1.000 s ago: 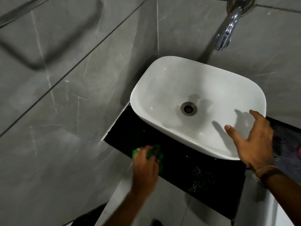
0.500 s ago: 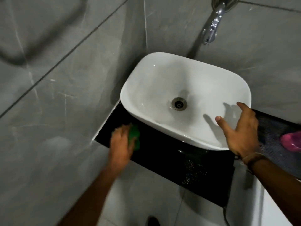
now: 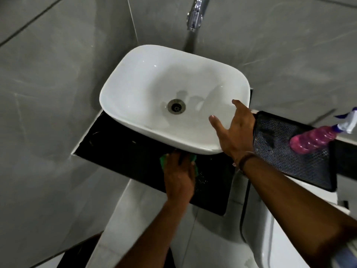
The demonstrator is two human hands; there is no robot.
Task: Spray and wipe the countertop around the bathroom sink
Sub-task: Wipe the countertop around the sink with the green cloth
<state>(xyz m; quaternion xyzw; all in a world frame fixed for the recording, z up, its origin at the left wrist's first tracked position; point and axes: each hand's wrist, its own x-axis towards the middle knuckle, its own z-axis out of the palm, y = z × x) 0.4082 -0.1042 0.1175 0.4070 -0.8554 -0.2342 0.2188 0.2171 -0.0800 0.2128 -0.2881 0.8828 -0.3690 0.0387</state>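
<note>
A white basin [image 3: 146, 89] sits on a black countertop [image 3: 119, 149] in a tiled corner. My left hand [image 3: 178, 176] presses a green cloth [image 3: 163, 160] flat on the countertop just under the basin's front rim; the hand covers most of the cloth. My right hand [image 3: 234, 130] rests open against the basin's right front rim, fingers spread, holding nothing. A pink spray bottle [image 3: 313, 140] with a white and purple trigger lies on its side at the right.
A chrome tap [image 3: 196, 14] juts from the grey tiled wall above the basin. A black mesh tray [image 3: 289, 151] lies to the right of the basin under the spray bottle. A white fixture [image 3: 280, 238] stands below, at the right.
My left hand slid the green cloth from the countertop's left end to the right, under the basin's front rim. The view shifted, bringing the tray and spray bottle into sight.
</note>
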